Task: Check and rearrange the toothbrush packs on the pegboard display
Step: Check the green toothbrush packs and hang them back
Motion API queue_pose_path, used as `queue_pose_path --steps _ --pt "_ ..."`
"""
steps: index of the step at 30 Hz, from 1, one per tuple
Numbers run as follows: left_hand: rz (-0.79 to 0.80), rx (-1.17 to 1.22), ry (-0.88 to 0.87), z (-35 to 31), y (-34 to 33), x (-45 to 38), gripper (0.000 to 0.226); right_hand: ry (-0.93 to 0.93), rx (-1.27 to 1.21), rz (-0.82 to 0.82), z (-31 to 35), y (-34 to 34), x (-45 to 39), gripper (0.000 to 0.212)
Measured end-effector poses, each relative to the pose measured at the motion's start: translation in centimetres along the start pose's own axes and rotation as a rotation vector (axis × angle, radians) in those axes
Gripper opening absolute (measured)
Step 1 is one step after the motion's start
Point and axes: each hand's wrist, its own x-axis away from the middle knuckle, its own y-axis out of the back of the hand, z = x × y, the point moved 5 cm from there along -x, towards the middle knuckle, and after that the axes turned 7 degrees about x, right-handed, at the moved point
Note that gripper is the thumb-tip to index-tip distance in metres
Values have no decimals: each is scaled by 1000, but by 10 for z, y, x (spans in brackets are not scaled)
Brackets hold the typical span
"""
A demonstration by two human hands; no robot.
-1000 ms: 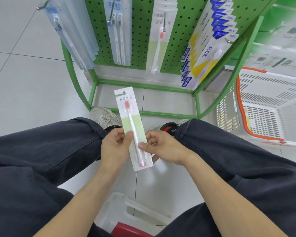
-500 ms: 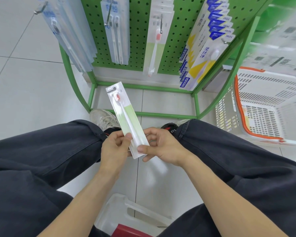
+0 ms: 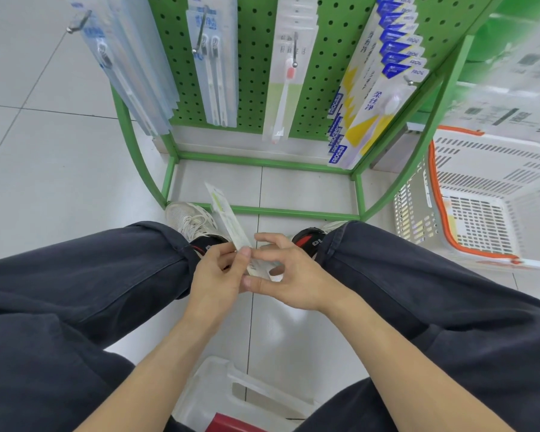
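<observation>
A white and pale-green toothbrush pack (image 3: 228,218) is turned almost edge-on between my knees, its top pointing away towards the stand. My left hand (image 3: 215,275) pinches its lower end between thumb and fingers. My right hand (image 3: 289,275) holds the same end from the right, thumb and curled fingers on the pack. The green pegboard (image 3: 325,57) above carries hooks of packs: clear blue ones (image 3: 131,73) at the left, a twin-brush pack (image 3: 214,79), matching white and green packs (image 3: 286,85), and yellow and blue packs (image 3: 378,95) at the right.
The stand's green frame (image 3: 262,210) rests on white floor tiles in front of my shoes. A white basket with an orange rim (image 3: 480,207) stands at the right. A white plastic stool (image 3: 240,397) shows between my legs below.
The pack has rotated in my hands from facing me flat to nearly edge-on, and its top has swung left and away. Both hands stayed low between my knees.
</observation>
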Motion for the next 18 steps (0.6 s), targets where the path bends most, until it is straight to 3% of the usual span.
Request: queue_pose_path --steps 2,5,8,13,16,18 --pt "1 65 34 1 1 -2 19 -17 -106 38 -2 -2 0 50" --pt "92 58 65 3 -5 -1 28 -24 -251 -113 -3 1 0 52" --pt "164 12 65 3 -13 2 29 -36 -303 -277 -7 6 -2 82" --pt "226 -54 70 5 -12 0 25 -103 -385 -394 -23 16 -5 128" --pt "276 -119 64 4 -11 -1 19 -154 -431 -396 -26 19 -7 125" --pt "323 -187 39 2 -11 0 14 -154 -418 -339 -25 21 -8 102"
